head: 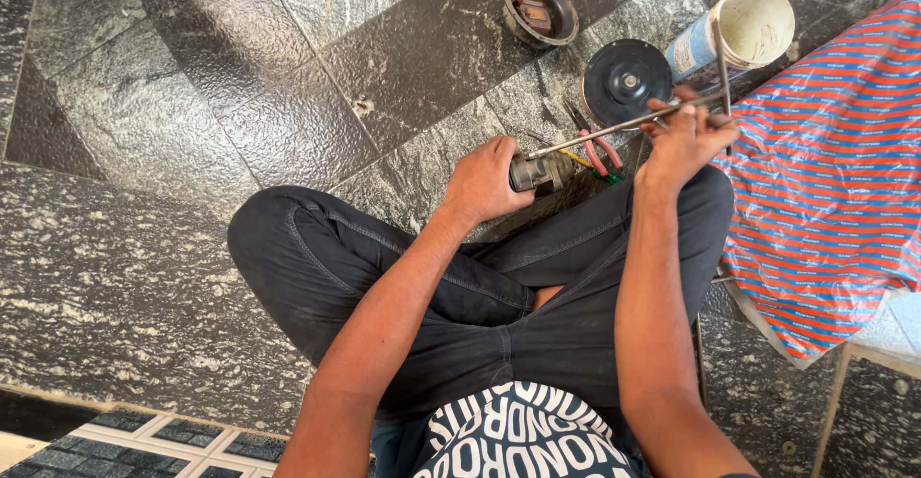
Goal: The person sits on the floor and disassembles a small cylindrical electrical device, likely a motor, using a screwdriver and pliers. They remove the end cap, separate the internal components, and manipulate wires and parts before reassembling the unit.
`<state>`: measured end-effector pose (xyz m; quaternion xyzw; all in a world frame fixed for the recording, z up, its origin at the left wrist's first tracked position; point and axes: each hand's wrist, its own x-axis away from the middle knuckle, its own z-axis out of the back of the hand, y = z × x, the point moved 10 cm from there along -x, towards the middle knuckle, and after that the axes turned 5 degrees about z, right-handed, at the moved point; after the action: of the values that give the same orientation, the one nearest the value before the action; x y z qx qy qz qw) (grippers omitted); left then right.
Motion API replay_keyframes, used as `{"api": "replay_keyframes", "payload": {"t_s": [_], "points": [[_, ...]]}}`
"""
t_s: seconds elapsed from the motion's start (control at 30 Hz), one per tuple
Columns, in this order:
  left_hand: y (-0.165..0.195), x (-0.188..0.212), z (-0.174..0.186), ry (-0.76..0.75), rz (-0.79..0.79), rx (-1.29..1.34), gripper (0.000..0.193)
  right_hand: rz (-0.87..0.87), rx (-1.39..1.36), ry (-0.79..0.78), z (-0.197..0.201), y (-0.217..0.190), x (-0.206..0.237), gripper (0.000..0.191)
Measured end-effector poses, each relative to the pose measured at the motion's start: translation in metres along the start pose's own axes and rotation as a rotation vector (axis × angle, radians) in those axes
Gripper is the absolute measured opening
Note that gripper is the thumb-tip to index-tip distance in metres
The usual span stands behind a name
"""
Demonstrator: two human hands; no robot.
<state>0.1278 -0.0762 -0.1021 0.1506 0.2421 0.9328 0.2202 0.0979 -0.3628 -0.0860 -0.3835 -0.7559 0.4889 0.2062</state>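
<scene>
I sit cross-legged on a dark stone floor. My left hand [484, 180] grips a small grey metal cylinder part [539, 172] held over my knee. My right hand [683, 139] holds the handle of a long metal T-shaped wrench [614, 131], whose shaft runs down-left into the end of the cylinder part. Red-handled pliers [597, 150] lie on the floor just beyond the part, under the wrench shaft.
A black round disc part [626, 80] lies on the floor behind my hands. A white and blue can [743, 29] lies on its side at the right. A small metal bowl [539, 8] stands further back. A red and blue striped sheet [835, 171] covers something at right.
</scene>
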Motion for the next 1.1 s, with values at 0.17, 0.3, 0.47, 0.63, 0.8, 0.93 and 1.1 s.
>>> {"api": "replay_keyframes", "payload": {"t_s": [0.17, 0.3, 0.47, 0.63, 0.8, 0.93, 1.1], "points": [[0.007, 0.003, 0.011, 0.032, -0.038, 0.044, 0.065, -0.293, -0.200, -0.006, 0.004, 0.027, 0.011, 0.042], [0.006, 0.009, 0.030, 0.162, -0.010, 0.043, 0.073, -0.317, -0.205, -0.026, 0.005, 0.029, 0.006, 0.039], [0.003, 0.009, 0.022, 0.123, 0.076, -0.020, 0.072, -0.313, -0.171, 0.026, 0.011, 0.033, 0.003, 0.027], [-0.001, 0.007, 0.020, 0.117, 0.084, 0.036, 0.065, -0.275, -0.182, 0.031, 0.008, 0.029, 0.003, 0.020], [0.001, 0.008, 0.022, 0.126, 0.068, 0.052, 0.064, -0.317, -0.189, -0.039, -0.006, 0.024, 0.011, 0.025], [0.002, 0.010, 0.024, 0.134, 0.050, 0.071, 0.062, -0.314, -0.215, -0.067, -0.009, 0.021, 0.010, 0.038], [0.007, 0.011, 0.027, 0.146, -0.009, 0.112, 0.056, -0.268, -0.195, -0.033, 0.000, 0.027, 0.003, 0.022]]}}
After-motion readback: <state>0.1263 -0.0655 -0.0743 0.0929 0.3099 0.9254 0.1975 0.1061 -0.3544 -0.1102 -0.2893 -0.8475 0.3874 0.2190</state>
